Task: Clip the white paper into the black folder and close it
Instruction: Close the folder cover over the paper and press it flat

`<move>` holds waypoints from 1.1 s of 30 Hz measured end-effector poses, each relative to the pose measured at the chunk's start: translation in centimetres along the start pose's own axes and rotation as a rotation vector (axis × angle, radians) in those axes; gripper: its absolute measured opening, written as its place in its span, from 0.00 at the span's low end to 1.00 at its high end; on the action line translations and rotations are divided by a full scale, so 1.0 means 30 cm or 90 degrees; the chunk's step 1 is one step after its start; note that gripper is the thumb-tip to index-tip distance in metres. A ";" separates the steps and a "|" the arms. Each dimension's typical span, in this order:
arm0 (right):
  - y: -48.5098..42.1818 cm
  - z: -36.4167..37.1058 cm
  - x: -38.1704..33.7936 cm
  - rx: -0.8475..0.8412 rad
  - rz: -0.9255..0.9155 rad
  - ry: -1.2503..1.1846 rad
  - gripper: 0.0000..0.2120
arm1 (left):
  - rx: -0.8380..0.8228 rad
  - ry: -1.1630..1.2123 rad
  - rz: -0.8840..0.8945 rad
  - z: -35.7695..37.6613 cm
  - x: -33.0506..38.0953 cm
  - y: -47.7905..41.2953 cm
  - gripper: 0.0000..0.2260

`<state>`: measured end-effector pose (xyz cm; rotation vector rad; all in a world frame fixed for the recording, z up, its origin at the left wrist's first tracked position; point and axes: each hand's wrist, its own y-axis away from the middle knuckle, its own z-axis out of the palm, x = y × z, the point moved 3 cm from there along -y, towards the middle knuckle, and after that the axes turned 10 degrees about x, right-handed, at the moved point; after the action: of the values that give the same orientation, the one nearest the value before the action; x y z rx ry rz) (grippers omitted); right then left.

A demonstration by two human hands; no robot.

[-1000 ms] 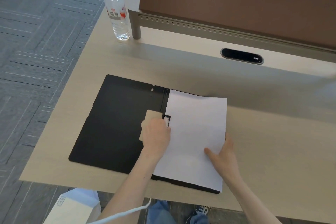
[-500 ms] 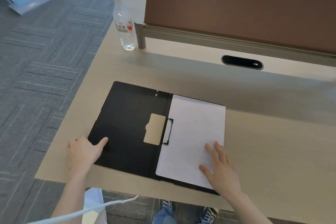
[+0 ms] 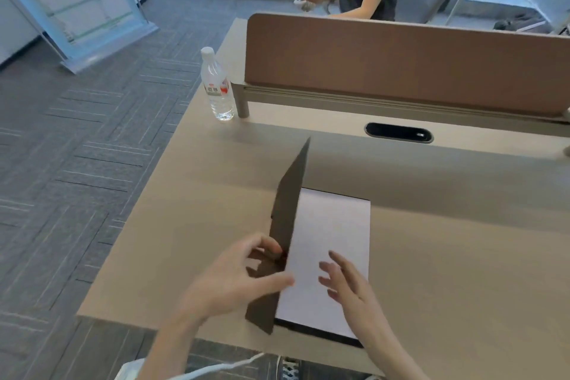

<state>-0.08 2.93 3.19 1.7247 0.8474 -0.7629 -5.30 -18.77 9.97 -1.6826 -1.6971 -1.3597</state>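
Note:
The black folder's left cover (image 3: 290,210) stands nearly upright, seen edge-on, hinged over the desk. My left hand (image 3: 237,278) grips that cover near its lower edge, thumb on the inside and fingers behind. The white paper (image 3: 333,244) lies flat on the folder's right half, whose black edge shows at the bottom (image 3: 320,332). The clip is hidden behind the raised cover. My right hand (image 3: 348,284) hovers with spread fingers over the paper's lower right part, holding nothing.
A clear water bottle (image 3: 216,86) stands at the desk's back left. A brown divider panel (image 3: 401,68) runs along the back, with a black cable slot (image 3: 398,132) in front. A person stands beyond the divider. The desk's front edge (image 3: 154,322) is close to the folder.
My left hand took hold of the left cover and swung it up from flat to nearly upright. My right hand lifted off the paper. The camera view tilted upward.

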 end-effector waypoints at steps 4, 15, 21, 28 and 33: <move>0.027 -0.040 -0.029 0.028 0.099 -0.187 0.13 | 0.005 -0.150 0.115 0.326 -0.023 -0.077 0.26; -0.127 -0.080 0.267 0.287 0.038 0.333 0.30 | 0.137 -0.340 0.045 0.350 -0.345 -0.149 0.38; -0.114 -0.062 0.324 0.289 -0.067 0.478 0.32 | 0.110 -0.388 0.066 0.420 -0.357 -0.137 0.39; -0.130 -0.297 0.398 0.290 -0.098 0.646 0.39 | 0.066 -0.467 0.152 0.612 -0.187 -0.236 0.39; -0.230 -0.501 0.377 0.242 -0.045 0.598 0.34 | 0.060 -0.442 0.217 0.784 -0.041 -0.375 0.39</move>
<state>1.85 20.93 -5.39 2.4447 1.4517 -0.1045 -7.19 2.03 -5.68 -2.4210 -1.6369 -0.5535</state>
